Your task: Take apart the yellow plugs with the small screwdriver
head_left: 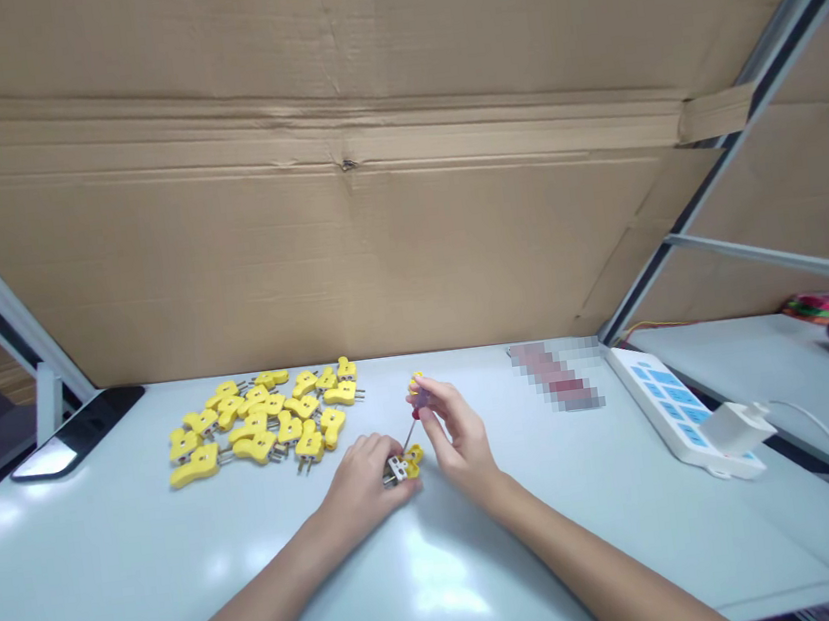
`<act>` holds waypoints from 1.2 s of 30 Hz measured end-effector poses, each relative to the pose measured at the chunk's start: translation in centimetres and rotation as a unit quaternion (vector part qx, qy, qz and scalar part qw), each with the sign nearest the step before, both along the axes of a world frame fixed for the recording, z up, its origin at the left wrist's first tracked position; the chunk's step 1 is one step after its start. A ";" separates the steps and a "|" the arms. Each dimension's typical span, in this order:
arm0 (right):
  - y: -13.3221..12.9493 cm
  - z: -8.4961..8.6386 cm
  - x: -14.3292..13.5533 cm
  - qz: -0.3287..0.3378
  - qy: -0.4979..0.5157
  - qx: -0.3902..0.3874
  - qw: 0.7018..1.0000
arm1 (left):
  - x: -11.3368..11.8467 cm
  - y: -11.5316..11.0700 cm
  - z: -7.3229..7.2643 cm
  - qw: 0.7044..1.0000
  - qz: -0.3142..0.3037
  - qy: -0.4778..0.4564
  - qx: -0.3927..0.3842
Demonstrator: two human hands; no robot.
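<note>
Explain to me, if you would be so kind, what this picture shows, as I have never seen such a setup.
There is no machine here: these are a person's two bare hands, seen by one camera worn on the head, looking forward and down. The left hand holds a yellow plug with a whitish part showing. The right hand holds a small screwdriver, its shaft pointing down at that plug. On the pale table, more yellow plugs lie loosely grouped to the left. On the right is a white power strip with a white adapter on it. Cardboard stands behind.
</note>
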State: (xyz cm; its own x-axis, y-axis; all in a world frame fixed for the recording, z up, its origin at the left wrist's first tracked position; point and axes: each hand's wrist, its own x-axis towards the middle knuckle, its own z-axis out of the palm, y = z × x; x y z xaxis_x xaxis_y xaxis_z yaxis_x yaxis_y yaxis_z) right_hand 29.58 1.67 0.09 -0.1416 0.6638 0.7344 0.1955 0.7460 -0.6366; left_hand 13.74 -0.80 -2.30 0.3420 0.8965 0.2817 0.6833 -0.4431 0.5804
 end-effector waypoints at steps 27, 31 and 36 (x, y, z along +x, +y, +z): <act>4.5 2.1 5.8 -0.127 -0.100 -0.295 0.942 | 0.0 -0.4 0.8 1.000 0.001 -0.008 -0.026; 5.4 1.6 7.3 -0.186 -0.254 -0.339 0.886 | 0.0 -0.4 0.9 1.000 -0.002 0.001 -0.028; 5.6 0.7 7.4 -0.200 -0.319 -0.369 0.850 | -0.1 -0.3 1.0 0.999 0.000 0.006 -0.036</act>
